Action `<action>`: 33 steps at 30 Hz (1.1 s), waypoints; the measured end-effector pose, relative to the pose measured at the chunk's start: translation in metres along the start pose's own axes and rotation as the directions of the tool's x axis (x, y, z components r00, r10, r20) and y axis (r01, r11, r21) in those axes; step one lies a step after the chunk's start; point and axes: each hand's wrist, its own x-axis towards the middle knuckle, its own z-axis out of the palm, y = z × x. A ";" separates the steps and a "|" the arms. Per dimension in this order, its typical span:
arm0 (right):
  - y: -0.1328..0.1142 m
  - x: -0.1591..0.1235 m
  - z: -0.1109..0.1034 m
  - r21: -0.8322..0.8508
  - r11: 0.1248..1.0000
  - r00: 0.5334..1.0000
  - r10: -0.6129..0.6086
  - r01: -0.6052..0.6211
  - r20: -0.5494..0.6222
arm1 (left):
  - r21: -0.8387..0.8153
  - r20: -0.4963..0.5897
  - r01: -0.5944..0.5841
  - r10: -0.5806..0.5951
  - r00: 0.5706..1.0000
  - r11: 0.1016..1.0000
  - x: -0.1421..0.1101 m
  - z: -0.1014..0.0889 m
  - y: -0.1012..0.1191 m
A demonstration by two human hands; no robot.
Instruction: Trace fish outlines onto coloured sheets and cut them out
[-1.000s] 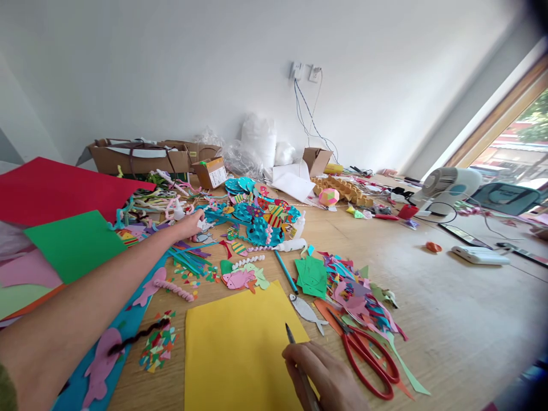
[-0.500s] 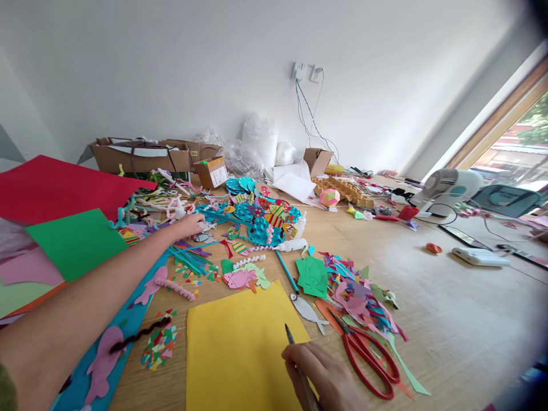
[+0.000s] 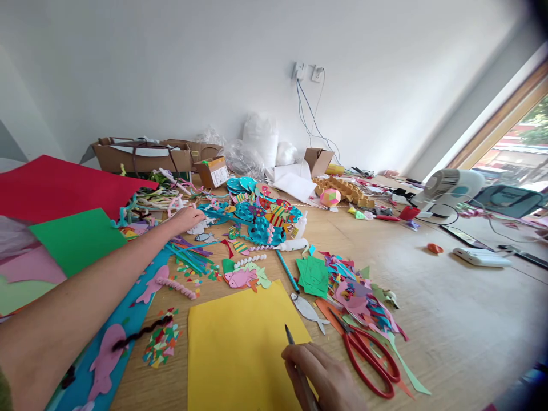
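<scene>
My left hand [image 3: 188, 219] reaches far forward over some grey-white fish cutouts [image 3: 205, 236]. Its fingers curl downward and together, and what lies under the fingertips is hidden. Close to me, my right hand [image 3: 323, 374] grips a dark pen [image 3: 295, 354], tip pointing up and away, over the right side of a yellow paper sheet [image 3: 244, 348]. A single grey fish cutout [image 3: 309, 311] lies just beyond the sheet's right edge. Red-handled scissors [image 3: 370, 357] rest beside my right hand. Pink fish cutouts [image 3: 240, 278] sit past the sheet's far edge.
Green paper pieces [image 3: 312, 275] and coloured scraps [image 3: 359, 291] lie right of centre. A teal pen [image 3: 286, 270] and glue bottle [image 3: 292, 245] lie ahead. Blue decorated egg-carton pieces [image 3: 265, 231] stand behind. Red paper [image 3: 64, 185] and green paper [image 3: 81, 240] are left; a fan [image 3: 449, 191] stands right.
My left hand has shifted slightly, its back now flatter and the fingers lower over the grey fish cutouts. My right hand and its pen have stayed in place.
</scene>
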 end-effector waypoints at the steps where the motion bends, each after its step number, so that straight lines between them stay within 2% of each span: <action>1: 0.000 -0.001 0.001 -0.001 1.000 1.000 0.003 -0.003 -0.003 | -0.008 -0.019 -0.002 0.002 1.000 1.000 0.000 0.000 0.000; 5: 0.001 -0.003 0.002 0.014 1.000 1.000 -0.002 0.002 -0.002 | -0.057 -0.109 0.002 -0.008 0.994 0.998 -0.003 -0.004 0.004; 9: 0.000 -0.004 0.000 0.026 1.000 1.000 0.008 -0.008 0.002 | -0.133 -0.210 -0.008 -0.021 0.977 0.991 -0.013 -0.016 0.014; 14: -0.005 -0.004 -0.006 0.095 0.993 0.992 0.081 -0.071 -0.101 | -0.286 -0.271 -0.065 -0.016 0.963 0.956 -0.034 -0.037 0.045; 17: -0.007 0.000 -0.013 0.191 0.966 0.951 0.214 -0.173 -0.222 | -0.415 -0.203 -0.140 0.058 0.977 0.899 -0.059 -0.042 0.082; 20: -0.007 0.006 -0.021 0.371 0.887 0.862 0.398 -0.275 -0.313 | -0.540 -0.078 -0.181 0.165 0.983 0.822 -0.098 -0.039 0.122; 23: -0.008 0.013 -0.028 0.446 0.860 0.839 0.422 -0.249 -0.344 | -0.636 0.057 -0.162 0.255 0.965 0.754 -0.140 -0.032 0.153; 25: -0.010 0.016 -0.030 0.405 0.890 0.866 0.362 -0.210 -0.344 | -0.739 0.167 -0.082 0.300 0.939 0.669 -0.166 -0.026 0.165; 27: -0.013 0.019 -0.028 0.348 0.925 0.911 0.269 -0.153 -0.313 | -0.777 0.232 -0.009 0.300 0.925 0.629 -0.187 -0.018 0.170; 30: -0.016 0.019 -0.022 0.333 0.940 0.960 0.160 -0.077 -0.230 | -0.805 0.280 0.094 0.235 0.931 0.586 -0.212 -0.006 0.168; 33: -0.018 0.018 -0.015 0.329 0.944 0.981 0.071 -0.007 -0.182 | -0.813 0.336 0.204 0.154 0.929 0.546 -0.233 0.005 0.160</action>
